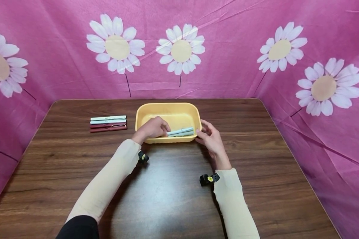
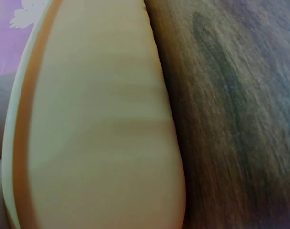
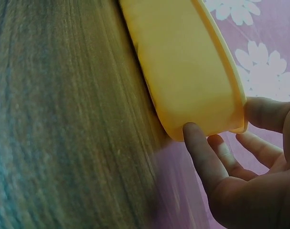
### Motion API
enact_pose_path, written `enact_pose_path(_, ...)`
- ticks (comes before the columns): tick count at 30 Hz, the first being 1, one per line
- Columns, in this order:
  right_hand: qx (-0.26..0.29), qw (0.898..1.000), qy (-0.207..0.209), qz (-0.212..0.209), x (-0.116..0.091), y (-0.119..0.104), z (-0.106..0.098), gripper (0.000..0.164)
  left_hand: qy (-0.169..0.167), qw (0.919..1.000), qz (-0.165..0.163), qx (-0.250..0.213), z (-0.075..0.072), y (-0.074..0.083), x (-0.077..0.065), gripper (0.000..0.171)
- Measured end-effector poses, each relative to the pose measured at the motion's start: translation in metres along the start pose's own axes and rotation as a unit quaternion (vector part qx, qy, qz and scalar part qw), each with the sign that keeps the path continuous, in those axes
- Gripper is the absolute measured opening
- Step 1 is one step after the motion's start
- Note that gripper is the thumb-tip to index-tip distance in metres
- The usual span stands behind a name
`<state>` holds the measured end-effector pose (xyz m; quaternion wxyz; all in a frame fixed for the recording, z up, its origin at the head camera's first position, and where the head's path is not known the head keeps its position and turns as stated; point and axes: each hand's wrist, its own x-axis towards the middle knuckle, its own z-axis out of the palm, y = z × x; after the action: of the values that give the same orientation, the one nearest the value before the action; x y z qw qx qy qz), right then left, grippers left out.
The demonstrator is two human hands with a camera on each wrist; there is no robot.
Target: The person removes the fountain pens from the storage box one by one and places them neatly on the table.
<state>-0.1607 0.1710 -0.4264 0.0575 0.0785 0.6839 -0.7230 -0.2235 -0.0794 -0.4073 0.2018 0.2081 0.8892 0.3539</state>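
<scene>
A yellow plastic bin (image 1: 167,140) stands near the back of the table, with light blue pens (image 1: 180,132) lying along its front right inside. My left hand (image 1: 155,127) reaches over the front wall, fingers curled down and pinching the left end of a light blue pen; the fingertips are partly hidden. At the bin's right end my right hand (image 1: 212,139) holds the rim and outer wall between thumb and fingers, as the right wrist view shows on the bin (image 3: 192,71). The left wrist view shows mostly the bin's outer front wall (image 2: 102,119).
Left of the bin lies a row of pens: light ones (image 1: 107,118) at the back and dark red ones (image 1: 107,127) in front. The wooden table (image 1: 167,192) ends at a pink cloth (image 1: 221,66) printed with daisies, hanging behind and at both sides.
</scene>
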Motion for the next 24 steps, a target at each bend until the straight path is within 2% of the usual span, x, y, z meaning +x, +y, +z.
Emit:
enact_pose_path(10,0.003,1.0,0.001,0.001,0.0002,-0.0014,0.0006,0.055,0.05,0.996,-0.021,-0.072,-0.0017,-0.002,-0.0013,0.013)
enact_pose_path(15,-0.001,1.0,-0.001,0.001,-0.0005,-0.0012,0.0004,0.055,0.077,0.9929,-0.032,-0.085,-0.0018,-0.0039,-0.0011,0.014)
enact_pose_path(24,-0.004,1.0,0.001,0.002,-0.0003,-0.0014,0.0003,0.055,0.123,0.9794,-0.042,-0.154,-0.0043,-0.0022,-0.0038,0.011)
